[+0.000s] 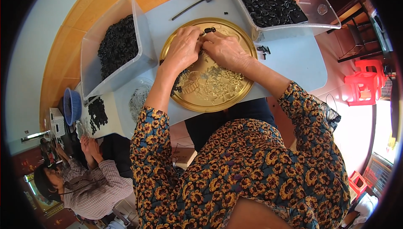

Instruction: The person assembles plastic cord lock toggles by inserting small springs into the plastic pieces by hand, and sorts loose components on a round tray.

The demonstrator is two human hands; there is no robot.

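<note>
Above a round gold tray, my left hand and my right hand meet with their fingertips nearly touching. Both hands have bent, closed fingers. A small black plastic part shows between them, pinched by my right fingers. My left fingers are pressed together beside it, and what they hold is hidden. Many tiny metal pieces lie scattered on the tray's near side. A few black parts rest by its left rim, partly behind my left forearm.
Clear plastic bins of black parts stand at left and back right. Loose black pieces lie right of the tray. A bowl of small pieces and a blue basket are at left. A person in stripes works nearby.
</note>
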